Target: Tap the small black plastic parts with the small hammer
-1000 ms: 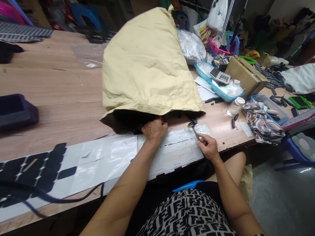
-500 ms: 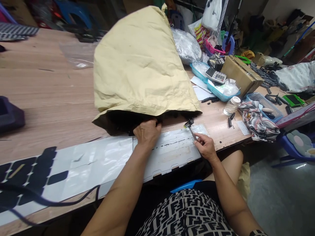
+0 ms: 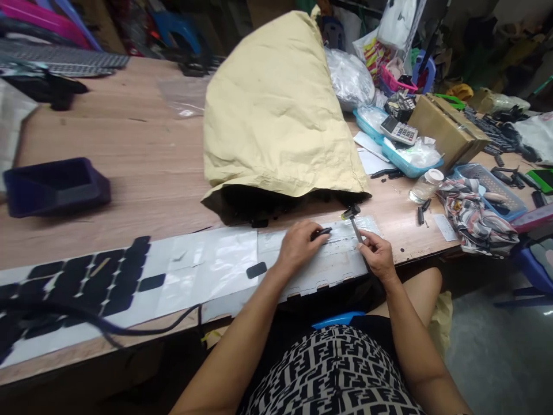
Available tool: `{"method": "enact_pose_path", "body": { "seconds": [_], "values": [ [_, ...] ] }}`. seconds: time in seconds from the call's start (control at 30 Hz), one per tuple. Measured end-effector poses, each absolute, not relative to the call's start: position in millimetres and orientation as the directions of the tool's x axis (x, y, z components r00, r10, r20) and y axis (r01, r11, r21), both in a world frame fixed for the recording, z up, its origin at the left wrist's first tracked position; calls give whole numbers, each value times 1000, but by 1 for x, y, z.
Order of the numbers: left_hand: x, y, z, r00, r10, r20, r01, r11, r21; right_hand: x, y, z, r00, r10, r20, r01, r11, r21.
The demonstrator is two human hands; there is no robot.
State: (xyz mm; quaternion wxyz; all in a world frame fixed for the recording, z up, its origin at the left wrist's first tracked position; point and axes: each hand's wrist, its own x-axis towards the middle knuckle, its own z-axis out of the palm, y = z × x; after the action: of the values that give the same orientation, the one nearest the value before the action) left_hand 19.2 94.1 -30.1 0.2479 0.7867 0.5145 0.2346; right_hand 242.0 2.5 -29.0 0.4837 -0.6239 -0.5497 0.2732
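Note:
My left hand (image 3: pixel 298 246) is closed on a small black piece (image 3: pixel 321 233), held just above a white board (image 3: pixel 276 242) at the table's front edge. The piece's exact kind is not clear. In my right hand (image 3: pixel 377 253) is a small hammer (image 3: pixel 355 222), gripped by its handle with the head pointing away from me. Beyond my hands lies a big yellow paper sack (image 3: pixel 280 109), its dark mouth facing me and black pieces showing at the opening. One flat black rounded piece (image 3: pixel 256 270) rests on the board left of my left forearm.
Rows of flat black pieces (image 3: pixel 99 276) lie on the white sheet at left, with a dark cable across them. A dark purple bin (image 3: pixel 56 187) sits further left. To the right are blue trays (image 3: pixel 410 158), a jar (image 3: pixel 427 185), a cardboard box (image 3: pixel 449 127) and a bundled cloth (image 3: pixel 470 216).
My left hand has come out of the sack's mouth and moved right and nearer, bringing a small black piece. The right hand keeps its hold on the hammer. The view has shifted left.

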Motion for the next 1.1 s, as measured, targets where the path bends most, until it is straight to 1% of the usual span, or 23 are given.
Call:
{"method": "enact_pose_path", "body": {
  "seconds": [0.1,0.27,0.4,0.57,0.73,0.8,0.87,1.0,1.1],
  "values": [
    [27,88,-38,356,920,164,646,-369,668,244,4,-29,235,950,203,445,80,-892],
    [19,97,-41,382,911,153,491,-341,802,244,1,-26,214,931,294,510,150,-847],
    [15,99,-42,372,913,164,439,-329,836,231,-9,-13,76,930,359,629,235,-741],
    [17,98,-44,359,918,168,421,-320,849,212,-16,-2,-96,907,411,721,348,-600],
    [16,101,-45,380,914,144,420,-309,853,210,-12,-8,-176,872,456,811,391,-435],
    [16,102,-46,387,910,150,420,-318,850,211,-10,-10,-198,867,458,830,397,-392],
    [16,102,-46,388,909,153,418,-321,850,213,-9,-9,-198,865,461,830,398,-391],
    [16,102,-48,377,912,161,405,-319,857,216,-10,-6,-128,858,497,815,377,-441],
    [15,101,-48,378,910,168,396,-323,859,219,-11,-7,-111,874,474,817,351,-457]
  ]
}}
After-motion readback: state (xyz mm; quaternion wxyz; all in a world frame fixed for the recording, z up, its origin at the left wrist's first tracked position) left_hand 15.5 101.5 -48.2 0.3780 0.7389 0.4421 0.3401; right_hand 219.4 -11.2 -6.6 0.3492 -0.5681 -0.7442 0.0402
